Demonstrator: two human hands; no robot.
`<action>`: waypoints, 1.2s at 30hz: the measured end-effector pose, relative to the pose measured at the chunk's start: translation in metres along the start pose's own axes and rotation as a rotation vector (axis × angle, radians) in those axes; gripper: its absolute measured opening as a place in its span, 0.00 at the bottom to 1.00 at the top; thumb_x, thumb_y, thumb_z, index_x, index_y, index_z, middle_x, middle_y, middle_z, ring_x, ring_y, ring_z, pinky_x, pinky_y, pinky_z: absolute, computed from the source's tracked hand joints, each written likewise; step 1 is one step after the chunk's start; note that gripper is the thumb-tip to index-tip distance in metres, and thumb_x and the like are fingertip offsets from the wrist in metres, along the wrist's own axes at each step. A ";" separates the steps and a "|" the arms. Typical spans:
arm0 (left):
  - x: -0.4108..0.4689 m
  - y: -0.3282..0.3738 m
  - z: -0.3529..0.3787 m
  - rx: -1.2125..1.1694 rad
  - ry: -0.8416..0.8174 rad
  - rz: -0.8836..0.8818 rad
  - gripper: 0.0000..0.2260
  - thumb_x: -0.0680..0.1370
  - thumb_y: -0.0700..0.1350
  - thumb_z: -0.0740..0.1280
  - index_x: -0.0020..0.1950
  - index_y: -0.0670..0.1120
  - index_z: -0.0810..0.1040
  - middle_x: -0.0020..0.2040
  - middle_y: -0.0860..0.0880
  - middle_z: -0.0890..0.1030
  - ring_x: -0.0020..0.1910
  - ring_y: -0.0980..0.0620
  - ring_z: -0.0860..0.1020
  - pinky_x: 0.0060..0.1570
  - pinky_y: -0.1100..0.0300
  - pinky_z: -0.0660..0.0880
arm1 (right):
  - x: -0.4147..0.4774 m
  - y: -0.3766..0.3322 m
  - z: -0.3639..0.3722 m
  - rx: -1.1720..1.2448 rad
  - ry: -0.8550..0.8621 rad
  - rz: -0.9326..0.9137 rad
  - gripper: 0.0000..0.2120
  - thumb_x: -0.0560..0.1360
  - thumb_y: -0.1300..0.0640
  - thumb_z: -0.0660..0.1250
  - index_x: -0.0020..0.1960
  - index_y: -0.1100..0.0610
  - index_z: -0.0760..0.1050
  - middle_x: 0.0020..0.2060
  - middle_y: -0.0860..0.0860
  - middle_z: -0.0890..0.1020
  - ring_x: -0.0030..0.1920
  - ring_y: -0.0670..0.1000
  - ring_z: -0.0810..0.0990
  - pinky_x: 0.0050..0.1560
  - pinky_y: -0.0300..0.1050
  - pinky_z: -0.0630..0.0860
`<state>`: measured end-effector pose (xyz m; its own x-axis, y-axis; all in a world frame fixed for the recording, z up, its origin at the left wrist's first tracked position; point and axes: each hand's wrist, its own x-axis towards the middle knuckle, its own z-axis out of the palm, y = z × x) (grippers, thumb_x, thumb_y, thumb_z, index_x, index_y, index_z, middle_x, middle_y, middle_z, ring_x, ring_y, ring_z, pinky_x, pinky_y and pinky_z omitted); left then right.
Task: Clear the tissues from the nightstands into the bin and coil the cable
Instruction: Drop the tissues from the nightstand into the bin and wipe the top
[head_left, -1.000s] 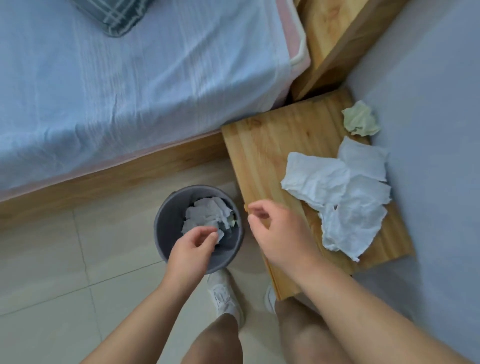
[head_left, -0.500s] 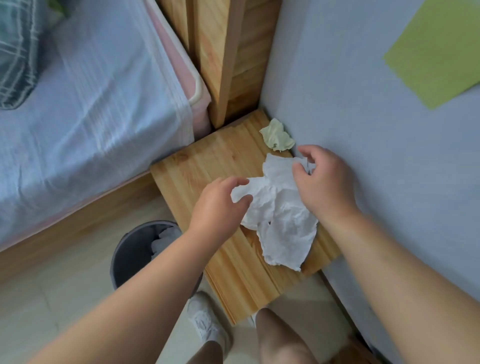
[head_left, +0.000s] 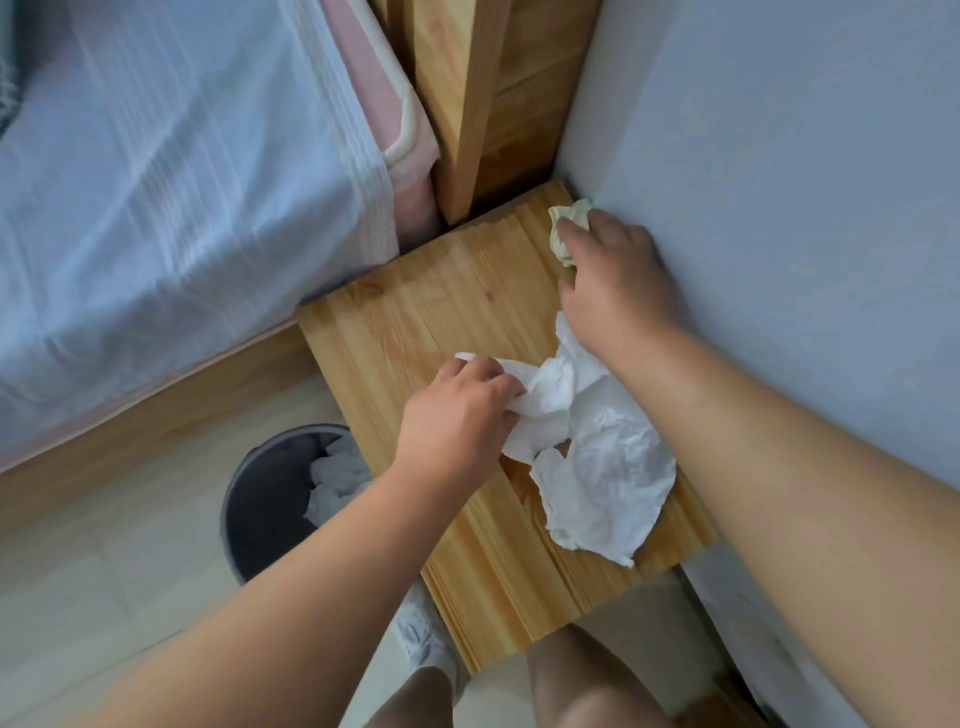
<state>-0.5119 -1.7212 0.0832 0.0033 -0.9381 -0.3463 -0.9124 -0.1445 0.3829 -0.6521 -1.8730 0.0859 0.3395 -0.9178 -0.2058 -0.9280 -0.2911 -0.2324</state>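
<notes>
Hands: moved within the last second from above the bin (head_left: 260, 499) up to the nightstand (head_left: 415, 322); judged as a fresh pickup round begun.
Left hand (head_left: 457, 415): clenched on the left end of the white tissues (head_left: 597, 467), bunching them.
Right hand (head_left: 618, 291): reached on to the far right corner, curled around the green tissue (head_left: 563, 228) against the wall.
White tissues: crumpled on the nightstand's near right part, not yet lifted.
Bin: stood on the floor, left of the nightstand; held binned tissues (head_left: 332, 478), white and crumpled.
Cable: not seen.
</notes>
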 end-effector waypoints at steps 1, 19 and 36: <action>0.000 -0.003 0.001 -0.046 0.035 -0.011 0.11 0.82 0.48 0.71 0.63 0.53 0.87 0.63 0.54 0.83 0.59 0.46 0.78 0.42 0.53 0.78 | 0.003 -0.001 0.002 -0.028 -0.001 0.006 0.28 0.79 0.61 0.64 0.79 0.52 0.68 0.74 0.56 0.71 0.71 0.62 0.69 0.67 0.57 0.73; -0.067 -0.038 -0.047 -1.081 0.265 -0.510 0.09 0.85 0.50 0.68 0.50 0.60 0.87 0.41 0.45 0.86 0.33 0.55 0.77 0.30 0.65 0.73 | -0.053 -0.060 -0.048 0.345 0.252 -0.073 0.17 0.75 0.64 0.71 0.62 0.58 0.76 0.62 0.57 0.75 0.47 0.49 0.75 0.41 0.29 0.67; -0.263 -0.173 -0.008 -1.219 0.492 -0.986 0.12 0.85 0.50 0.67 0.45 0.58 0.87 0.39 0.52 0.87 0.34 0.58 0.78 0.34 0.66 0.73 | -0.215 -0.224 0.044 0.752 -0.267 0.051 0.17 0.75 0.55 0.75 0.54 0.37 0.73 0.56 0.38 0.74 0.49 0.42 0.81 0.47 0.38 0.77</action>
<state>-0.3512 -1.4521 0.1145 0.6918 -0.3089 -0.6526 0.3612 -0.6345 0.6833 -0.5106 -1.5984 0.1402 0.4124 -0.8021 -0.4320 -0.6237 0.0970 -0.7756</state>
